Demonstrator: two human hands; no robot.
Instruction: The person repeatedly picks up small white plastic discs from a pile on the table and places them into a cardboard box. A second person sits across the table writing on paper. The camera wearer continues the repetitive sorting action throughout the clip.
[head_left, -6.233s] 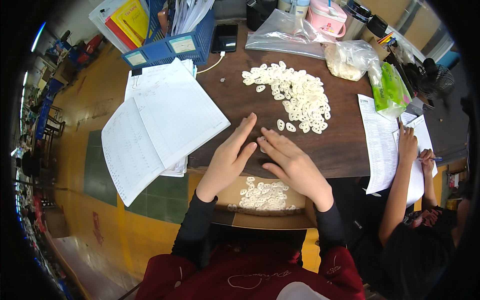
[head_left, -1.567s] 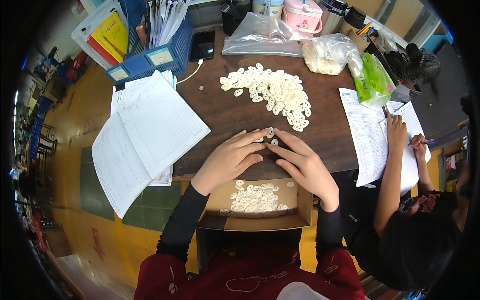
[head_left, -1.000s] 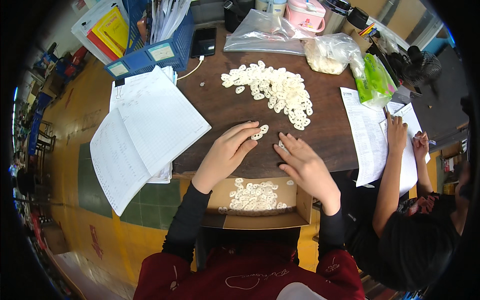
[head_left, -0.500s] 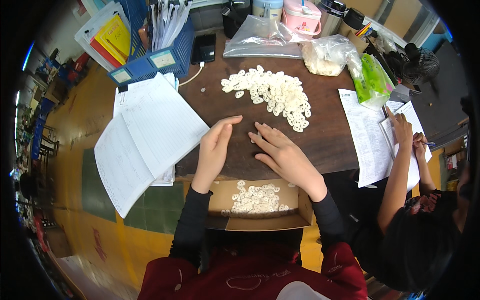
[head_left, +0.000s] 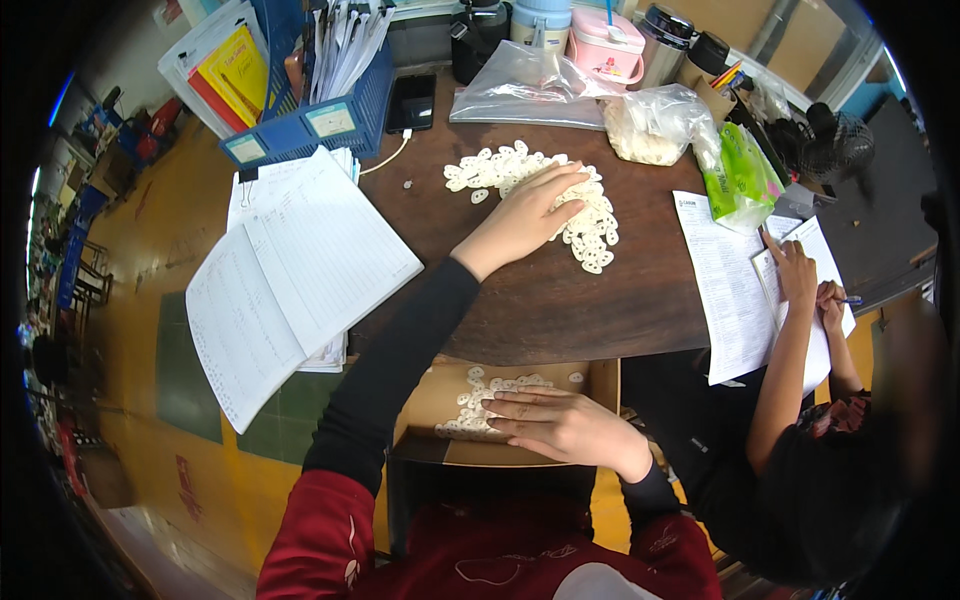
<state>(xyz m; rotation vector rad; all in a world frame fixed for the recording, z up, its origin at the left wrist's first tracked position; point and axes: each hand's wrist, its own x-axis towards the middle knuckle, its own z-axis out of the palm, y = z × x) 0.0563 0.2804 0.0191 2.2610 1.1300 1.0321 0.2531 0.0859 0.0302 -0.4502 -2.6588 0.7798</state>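
Observation:
A pile of small white oval pieces with holes (head_left: 485,170) lies on the dark wooden table. My left hand (head_left: 530,215) reaches across the table and rests on this pile, fingers stretched out, covering part of it. Below the table's near edge is an open cardboard box (head_left: 604,395) with more of the same white pieces (head_left: 470,405) on its bottom. Over the box my right hand (head_left: 575,430) is held flat, its fingers extended above the pieces and hiding some of them. I cannot see anything gripped in either hand.
At the left lie an open notebook (head_left: 310,260) and a blue file basket (head_left: 340,125); a phone (head_left: 412,103) is behind. Plastic bags (head_left: 655,125) and a pink container (head_left: 605,50) line the back. At right, a co-worker's hands (head_left: 800,275) rest over papers (head_left: 712,300).
My left hand has moved forward and right onto the pile. My right hand has drawn back from the table to above the box.

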